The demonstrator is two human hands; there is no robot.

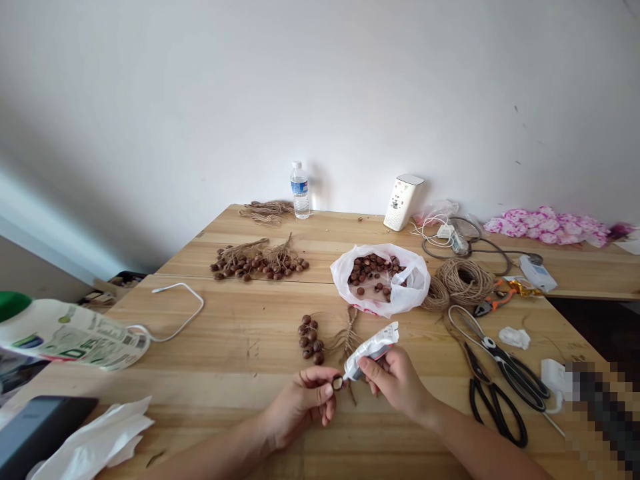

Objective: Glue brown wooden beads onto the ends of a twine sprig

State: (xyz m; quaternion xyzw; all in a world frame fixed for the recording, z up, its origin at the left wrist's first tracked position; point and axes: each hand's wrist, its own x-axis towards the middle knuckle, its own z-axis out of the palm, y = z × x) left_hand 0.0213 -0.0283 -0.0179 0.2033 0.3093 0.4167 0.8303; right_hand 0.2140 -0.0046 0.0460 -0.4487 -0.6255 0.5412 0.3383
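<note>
Between the thumb and fingertips of my left hand [313, 400] is a small brown nut shell [337, 383], its opening facing up with something pale inside. My right hand [395, 380] grips a white, partly flattened tube of glue [373, 345]. The tube's nozzle points down to the left and meets the rim of the shell, or nearly so. Just beyond both hands lies a cluster of round brown nuts [309, 340]. Beside it, a knotted bundle of twine [349, 333] is partly hidden by the tube.
Behind my hands sits a white plastic bag [345, 273] of brown shells. Nuts tied with twine [260, 260] lie back left. Right are twine rolls [465, 280], orange-handled pliers [495, 297] and two scissors [500, 407]. A water bottle [300, 193] stands near the wall.
</note>
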